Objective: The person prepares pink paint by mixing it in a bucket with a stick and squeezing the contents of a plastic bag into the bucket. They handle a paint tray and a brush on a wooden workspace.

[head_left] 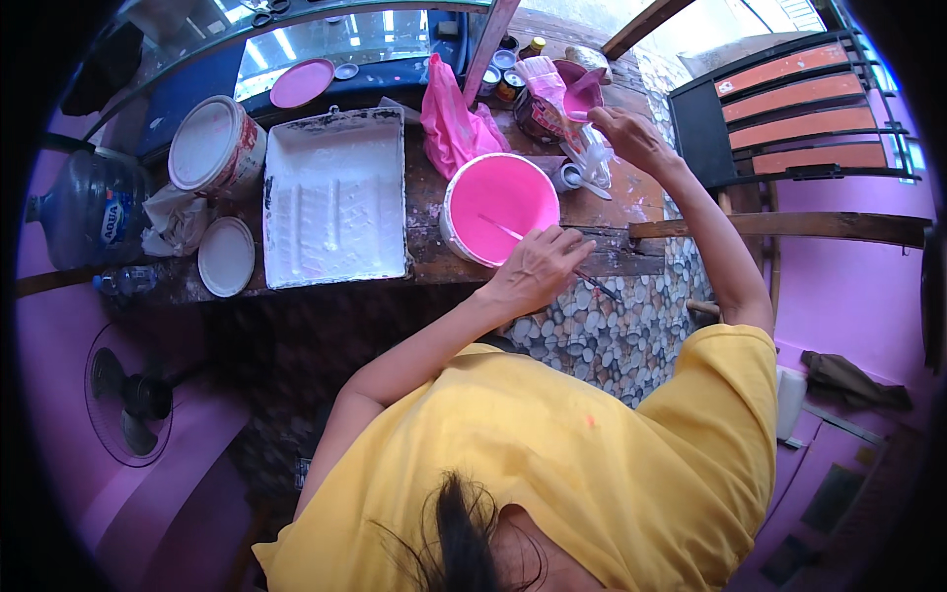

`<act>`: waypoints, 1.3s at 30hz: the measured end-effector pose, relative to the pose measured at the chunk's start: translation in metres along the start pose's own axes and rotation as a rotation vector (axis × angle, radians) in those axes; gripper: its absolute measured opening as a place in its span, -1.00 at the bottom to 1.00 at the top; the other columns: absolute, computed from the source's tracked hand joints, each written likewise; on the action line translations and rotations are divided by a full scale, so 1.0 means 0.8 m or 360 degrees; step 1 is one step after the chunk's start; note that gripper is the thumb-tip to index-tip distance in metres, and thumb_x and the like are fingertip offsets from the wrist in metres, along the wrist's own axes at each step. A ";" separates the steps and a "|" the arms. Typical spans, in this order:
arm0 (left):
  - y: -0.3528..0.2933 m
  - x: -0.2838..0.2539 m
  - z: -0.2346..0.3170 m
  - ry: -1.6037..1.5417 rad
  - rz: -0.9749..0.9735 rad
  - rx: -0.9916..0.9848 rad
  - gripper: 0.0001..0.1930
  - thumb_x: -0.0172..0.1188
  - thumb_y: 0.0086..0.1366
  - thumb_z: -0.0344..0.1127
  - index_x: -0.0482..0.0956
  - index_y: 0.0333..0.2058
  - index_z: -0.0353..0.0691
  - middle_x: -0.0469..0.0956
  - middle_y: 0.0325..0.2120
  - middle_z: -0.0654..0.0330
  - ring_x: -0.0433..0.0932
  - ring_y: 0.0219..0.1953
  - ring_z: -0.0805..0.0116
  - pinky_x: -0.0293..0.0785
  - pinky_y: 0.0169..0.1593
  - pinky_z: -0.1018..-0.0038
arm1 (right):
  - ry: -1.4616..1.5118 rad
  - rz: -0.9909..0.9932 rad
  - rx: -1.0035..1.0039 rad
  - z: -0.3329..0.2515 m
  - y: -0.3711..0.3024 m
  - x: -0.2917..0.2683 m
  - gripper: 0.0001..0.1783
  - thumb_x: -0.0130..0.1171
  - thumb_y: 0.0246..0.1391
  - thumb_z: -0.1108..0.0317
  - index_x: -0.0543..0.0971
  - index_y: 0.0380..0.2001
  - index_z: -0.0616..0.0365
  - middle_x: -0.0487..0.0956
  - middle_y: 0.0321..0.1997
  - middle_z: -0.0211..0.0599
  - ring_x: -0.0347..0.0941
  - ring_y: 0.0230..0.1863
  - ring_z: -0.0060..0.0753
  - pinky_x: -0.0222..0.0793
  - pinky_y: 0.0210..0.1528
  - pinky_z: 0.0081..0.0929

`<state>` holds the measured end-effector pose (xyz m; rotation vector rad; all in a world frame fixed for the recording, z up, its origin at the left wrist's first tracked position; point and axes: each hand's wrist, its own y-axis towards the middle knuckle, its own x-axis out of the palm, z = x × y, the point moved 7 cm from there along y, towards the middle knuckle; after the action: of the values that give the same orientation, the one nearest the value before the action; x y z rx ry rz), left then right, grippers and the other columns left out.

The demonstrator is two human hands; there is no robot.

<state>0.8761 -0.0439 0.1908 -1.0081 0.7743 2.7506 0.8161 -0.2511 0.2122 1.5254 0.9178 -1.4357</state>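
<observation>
My left hand (541,268) is closed round a thin stick-like tool (600,287). Its pale, slim end dips into pink paint in a white bucket (453,233) on the wooden table, and the dark end sticks out to the right of my fist. I cannot tell whether it is a brush or a plain stick. Farther right, my right hand (631,136) reaches over the table with its fingers pinched together, beside a pink-stained pot (584,91) and a crumpled clear plastic bag (594,161). What those fingers hold is too small to make out.
Left of the bucket lie a white-coated paint tray (335,207), a lidded tub (209,148) and a round lid (226,257). A pink plastic bag (456,123) stands behind the bucket, near small cans (510,85). A water jug (94,212) and a fan (138,400) are at far left.
</observation>
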 end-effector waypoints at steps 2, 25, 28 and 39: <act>0.006 0.022 0.004 0.0139 -0.0056 0.0122 -0.71 0.26 -0.04 -0.35 0.55 -0.25 -0.12 0.44 -0.22 0.22 0.41 -0.17 0.27 0.36 -0.17 0.37 | -0.0019 0.0062 0.0086 0.010 -0.011 -0.019 -0.88 -0.02 -0.04 0.52 0.32 -0.38 0.19 0.47 -0.42 -0.10 0.46 -0.33 -0.04 0.37 -0.35 -0.21; -0.071 -0.159 -0.002 0.0020 0.0603 -0.0298 -0.87 0.20 0.08 -0.54 0.59 -0.34 -0.28 0.58 -0.41 0.15 0.59 -0.37 0.33 0.48 -0.33 0.53 | 0.1240 0.0404 0.0566 -0.138 -0.014 0.052 -0.79 0.16 -0.09 0.52 0.38 -0.35 0.27 0.52 -0.49 -0.14 0.53 -0.40 -0.23 0.40 -0.35 -0.41; -0.079 -0.152 -0.001 0.0070 0.0553 -0.0200 -0.86 0.19 0.09 -0.53 0.59 -0.32 -0.26 0.58 -0.40 0.16 0.59 -0.39 0.34 0.49 -0.37 0.54 | 0.1051 0.0369 0.0458 -0.146 0.006 0.089 -0.76 0.14 -0.14 0.54 0.36 -0.34 0.27 0.50 -0.43 -0.03 0.47 -0.33 0.01 0.36 -0.32 -0.28; -0.098 -0.163 -0.003 0.0019 0.0594 -0.0164 -0.88 0.19 0.10 -0.53 0.59 -0.35 -0.27 0.58 -0.41 0.15 0.60 -0.40 0.31 0.50 -0.36 0.54 | 0.0865 0.0031 0.0056 -0.169 0.014 0.161 -0.91 0.08 -0.18 0.49 0.49 -0.56 0.32 0.45 -0.42 -0.03 0.42 -0.33 0.02 0.30 -0.23 -0.20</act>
<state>0.9995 0.0316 0.2377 -0.9855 0.9131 3.1298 0.8899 -0.1350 0.0854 1.9912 1.1896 -1.0360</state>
